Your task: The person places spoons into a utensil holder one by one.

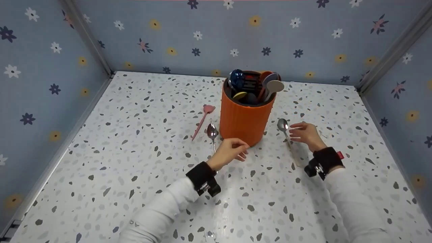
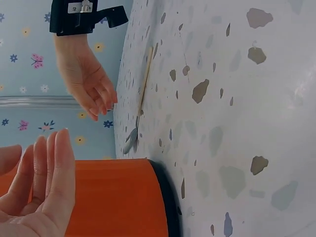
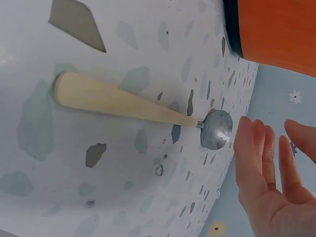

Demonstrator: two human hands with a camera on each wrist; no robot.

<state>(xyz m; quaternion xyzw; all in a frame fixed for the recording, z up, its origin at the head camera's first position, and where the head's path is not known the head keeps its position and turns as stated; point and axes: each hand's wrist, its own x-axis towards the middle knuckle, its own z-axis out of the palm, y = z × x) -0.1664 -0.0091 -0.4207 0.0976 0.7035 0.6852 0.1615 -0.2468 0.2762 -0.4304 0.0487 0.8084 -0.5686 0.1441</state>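
My left hand (image 1: pixel 229 153) hovers, fingers loosely bent and holding nothing, just in front of the lower part of an orange utensil holder (image 1: pixel 244 123). Under that forearm lies a metal spoon (image 1: pixel 212 131), its handle partly hidden by the hand. On the other side, my right hand (image 1: pixel 306 135) has its fingers extended beside a second spoon (image 1: pixel 282 125). The right wrist view shows this spoon's pale cream handle (image 3: pixel 123 103) flat on the table, apart from the fingers (image 3: pixel 247 153). Several utensils stand in the holder, including a beige spoon (image 1: pixel 275 86) and a dark blue one (image 1: pixel 238 77).
A thin pink spoon (image 1: pixel 209 108) lies left of the holder. The speckled white tabletop (image 1: pixel 135 135) is bounded at the back and sides by blue flowered panels (image 1: pixel 216 37). A small transparent object (image 1: pixel 210 235) shows at the near edge of the view.
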